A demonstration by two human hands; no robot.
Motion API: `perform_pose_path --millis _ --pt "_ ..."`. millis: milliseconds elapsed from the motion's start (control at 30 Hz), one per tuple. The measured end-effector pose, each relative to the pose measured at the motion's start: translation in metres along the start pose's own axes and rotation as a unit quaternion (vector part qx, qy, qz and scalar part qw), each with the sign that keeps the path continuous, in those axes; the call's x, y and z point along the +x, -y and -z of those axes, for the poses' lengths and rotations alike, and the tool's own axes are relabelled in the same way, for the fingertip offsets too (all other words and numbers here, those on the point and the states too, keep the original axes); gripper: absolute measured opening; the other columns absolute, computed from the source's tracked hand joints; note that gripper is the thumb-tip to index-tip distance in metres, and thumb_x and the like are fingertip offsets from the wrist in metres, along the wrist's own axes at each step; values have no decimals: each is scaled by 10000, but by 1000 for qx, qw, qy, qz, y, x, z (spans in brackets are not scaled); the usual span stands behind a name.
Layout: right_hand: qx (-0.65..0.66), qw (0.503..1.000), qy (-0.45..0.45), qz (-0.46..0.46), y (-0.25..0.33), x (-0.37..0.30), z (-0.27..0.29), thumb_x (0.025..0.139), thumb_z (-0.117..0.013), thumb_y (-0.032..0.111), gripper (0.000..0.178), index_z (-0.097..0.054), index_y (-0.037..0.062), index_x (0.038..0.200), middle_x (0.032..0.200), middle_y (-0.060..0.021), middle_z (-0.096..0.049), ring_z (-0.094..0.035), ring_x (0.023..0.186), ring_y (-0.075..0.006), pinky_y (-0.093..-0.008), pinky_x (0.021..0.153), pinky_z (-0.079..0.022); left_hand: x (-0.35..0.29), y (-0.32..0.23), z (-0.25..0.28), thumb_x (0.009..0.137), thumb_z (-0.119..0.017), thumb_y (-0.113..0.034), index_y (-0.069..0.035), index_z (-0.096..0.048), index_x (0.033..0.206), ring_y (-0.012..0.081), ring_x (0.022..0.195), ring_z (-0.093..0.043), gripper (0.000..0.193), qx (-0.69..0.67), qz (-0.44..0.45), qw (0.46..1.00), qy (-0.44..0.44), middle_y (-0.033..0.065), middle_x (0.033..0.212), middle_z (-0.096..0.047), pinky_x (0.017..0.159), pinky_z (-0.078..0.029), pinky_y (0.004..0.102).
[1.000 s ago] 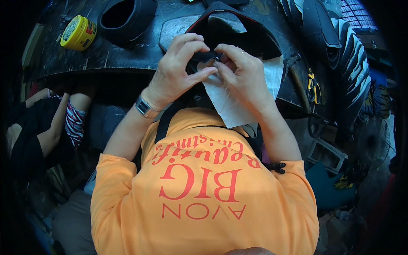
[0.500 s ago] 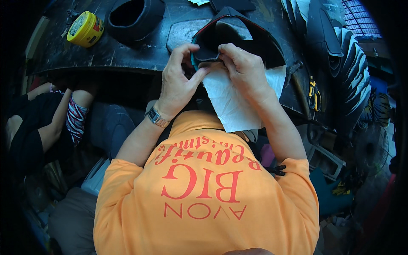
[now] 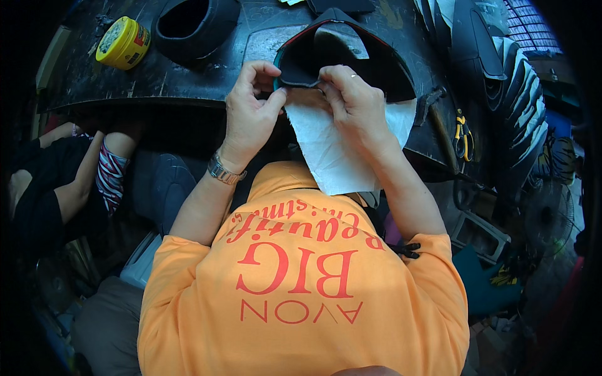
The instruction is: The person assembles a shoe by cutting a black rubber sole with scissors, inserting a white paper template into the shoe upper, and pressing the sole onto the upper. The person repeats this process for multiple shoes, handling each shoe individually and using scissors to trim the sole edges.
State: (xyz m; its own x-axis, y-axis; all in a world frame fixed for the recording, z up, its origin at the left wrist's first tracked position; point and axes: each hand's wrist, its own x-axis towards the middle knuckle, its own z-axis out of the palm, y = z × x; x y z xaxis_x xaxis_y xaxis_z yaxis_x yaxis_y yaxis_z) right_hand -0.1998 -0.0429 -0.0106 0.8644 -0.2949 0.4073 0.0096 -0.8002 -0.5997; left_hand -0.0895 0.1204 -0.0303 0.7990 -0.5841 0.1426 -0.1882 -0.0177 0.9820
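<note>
On the near edge of the dark table lies a black, hollow piece like a shoe upper [image 3: 395, 75], its mouth facing me. A teal edge shows on its left side, and white lining [image 3: 342, 160] hangs from it over the table edge. My left hand [image 3: 251, 116] is at the left edge, fingers curled against the rim and thumb bent beneath. With thumb and fingers pinched together, my right hand [image 3: 357, 106] grips the middle of the near rim, where the lining meets the black material. Its fingertips partly cover that seam.
A yellow tub [image 3: 124, 44] and another black hollow piece [image 3: 194, 28] stand at the table's far left. Behind the upper lies a flat worn slab [image 3: 266, 47]. Yellow-handled pliers [image 3: 463, 136] hang at the right edge, beside stacked black-and-white pieces [image 3: 523, 113]. Another person's arm [image 3: 78, 175] is at left.
My left hand has shifted left along the rim, away from my right hand. The near rim now looks more stretched out between them. The right hand keeps its pinch.
</note>
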Motion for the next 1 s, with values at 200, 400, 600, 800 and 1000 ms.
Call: perform_pose_path --millis 200,400,600,800,1000 --pt "-19 998 19 59 1 -14 0 803 -791 106 159 -725 135 945 890 -52 -628 -675 775 -236 -354 644 -538 1 3 2 875 -692 54 -49 -583 1104 83 869 -653 273 -33 5 999 8 22 978 -650 672 -589 223" --pt "-49 995 41 71 1 -18 -1 786 -809 91 209 -742 129 980 933 -63 -611 -646 832 -230 -346 701 -532 1 3 5 890 -687 55 -62 -599 1205 93 872 -662 347 -72 -11 997 25 31 986 -640 687 -588 222" --pt "-10 996 61 58 1 -29 5 833 -789 148 317 -726 102 1140 1164 -123 -625 -581 1153 -287 -424 924 -490 0 0 18 874 -672 74 -69 -745 1074 172 873 -685 256 134 -164 974 75 70 1061 -639 719 -582 247" --pt "-182 961 208 5 13 -46 4 991 -539 539 737 -313 189 1599 1633 -170 -299 -291 1501 -385 -609 1219 -161 9 1 37 865 -678 35 -56 -731 1052 179 876 -679 214 140 -160 964 160 80 1057 -621 742 -564 266" --pt "-194 958 207 32 17 -50 3 951 -498 674 807 -323 232 1604 1658 -164 -254 -265 1511 -391 -621 1221 -133 18 -11 48 870 -698 -13 -26 -712 982 160 808 -651 114 113 -143 958 221 94 995 -627 724 -549 266"
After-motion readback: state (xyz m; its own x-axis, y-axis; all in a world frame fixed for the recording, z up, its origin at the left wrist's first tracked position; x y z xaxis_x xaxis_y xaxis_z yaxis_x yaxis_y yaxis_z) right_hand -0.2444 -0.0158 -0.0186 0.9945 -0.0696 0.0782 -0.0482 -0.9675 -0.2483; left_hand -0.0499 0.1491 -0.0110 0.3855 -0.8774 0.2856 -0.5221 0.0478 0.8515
